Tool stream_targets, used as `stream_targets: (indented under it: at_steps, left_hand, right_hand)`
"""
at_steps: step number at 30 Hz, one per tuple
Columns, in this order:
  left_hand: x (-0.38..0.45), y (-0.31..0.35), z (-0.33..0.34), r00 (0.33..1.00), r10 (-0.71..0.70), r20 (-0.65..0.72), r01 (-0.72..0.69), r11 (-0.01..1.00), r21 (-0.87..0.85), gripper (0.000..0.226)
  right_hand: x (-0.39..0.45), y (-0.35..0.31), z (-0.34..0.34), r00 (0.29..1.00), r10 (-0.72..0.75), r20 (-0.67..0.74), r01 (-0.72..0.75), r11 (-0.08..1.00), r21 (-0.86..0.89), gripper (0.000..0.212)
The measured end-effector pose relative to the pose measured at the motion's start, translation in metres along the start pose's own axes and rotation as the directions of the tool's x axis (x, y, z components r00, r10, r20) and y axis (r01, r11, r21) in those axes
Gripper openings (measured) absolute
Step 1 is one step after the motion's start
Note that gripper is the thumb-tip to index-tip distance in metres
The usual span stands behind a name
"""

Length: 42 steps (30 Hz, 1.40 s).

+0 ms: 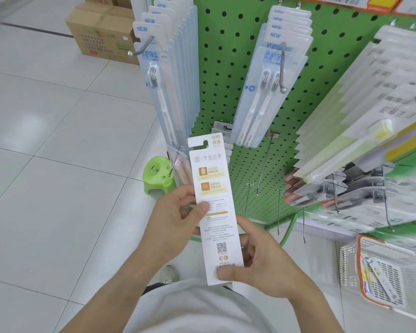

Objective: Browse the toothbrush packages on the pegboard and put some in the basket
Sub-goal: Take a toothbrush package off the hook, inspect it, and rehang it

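I hold a long white toothbrush package upright in front of me, its printed back facing me. My left hand pinches its left edge near the middle. My right hand grips the lower end, thumb across the barcode. Behind it stands the green pegboard with clear toothbrush packs on hooks: one row at the left, one in the middle, several rows at the right. The white basket with an orange rim sits on the floor at the lower right, with a package lying inside.
A small green stool stands on the tiled floor by the pegboard's foot. Cardboard boxes are stacked at the back left. Several bare metal hooks stick out low on the board. My shoe shows below the package.
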<state>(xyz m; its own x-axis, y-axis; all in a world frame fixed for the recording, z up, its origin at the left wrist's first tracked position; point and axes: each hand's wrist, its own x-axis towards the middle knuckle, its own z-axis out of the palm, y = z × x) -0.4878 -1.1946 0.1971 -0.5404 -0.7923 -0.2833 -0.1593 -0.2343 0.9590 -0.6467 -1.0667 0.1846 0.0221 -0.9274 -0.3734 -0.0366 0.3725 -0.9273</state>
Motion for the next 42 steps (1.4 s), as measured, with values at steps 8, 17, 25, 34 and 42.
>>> stream_targets:
  at_steps: [8, 17, 25, 34, 42]
  left_hand:
    - [-0.002, 0.006, 0.008, 0.995, 0.019, 0.096, -0.041, 0.972, 0.231, 0.023]
    - [-0.007, 0.014, 0.019, 0.983, 0.182, 0.023, -0.170, 0.854, 0.492, 0.040]
    - [-0.003, 0.004, 0.007, 0.994, 0.007, -0.113, 0.005, 0.995, 0.104, 0.058]
    - [0.008, -0.001, -0.003, 0.982, -0.033, -0.185, 0.018, 0.997, -0.081, 0.025]
    - [0.010, -0.009, 0.009, 0.999, 0.038, 0.015, -0.039, 0.999, 0.036, 0.030]
  right_hand:
    - [0.000, 0.007, 0.003, 0.991, -0.026, -0.132, 0.035, 0.997, 0.071, 0.040]
    - [0.008, 0.011, 0.023, 0.931, -0.267, -0.247, 0.085, 0.821, -0.565, 0.052]
    - [0.003, 0.005, 0.031, 0.951, -0.264, -0.160, 0.172, 0.883, -0.436, 0.088]
    - [0.008, 0.020, 0.034, 0.938, -0.142, -0.316, 0.028, 0.941, -0.338, 0.088]
    - [0.024, 0.010, 0.022, 0.875, -0.151, -0.460, 0.110, 0.987, -0.116, 0.022]
